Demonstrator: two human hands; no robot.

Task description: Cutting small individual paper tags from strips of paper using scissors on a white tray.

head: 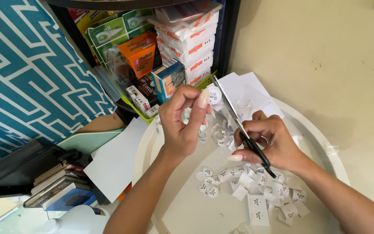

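Starting at nine o'clock, a teal patterned panel [27,69] leans above a stack of books [55,184] and a loose white sheet [115,162]. At twelve o'clock a dark shelf holds a green bin of boxed supplies [152,56], with white cartons piled beside orange and blue packets. The round white tray [321,138] fills the lower middle of the view and serves here as the desk. Near its centre the left hand [180,123] is raised, its grip closed: thumb and fingertips pinch a small round paper sticker [214,95] at about twelve o'clock from the palm. The sticker touches the blades of the scissors [239,125], which slant from eleven o'clock down to five o'clock. The right hand [271,145] grips the black scissor handles, fingers curled closed around them. Below both hands, at six o'clock on the tray, lies a scatter of cut round stickers and paper scraps [247,186]. Behind the scissors, at one o'clock, rests a white sheet with cut edges [252,93]. A cream wall [325,56] closes the right side.
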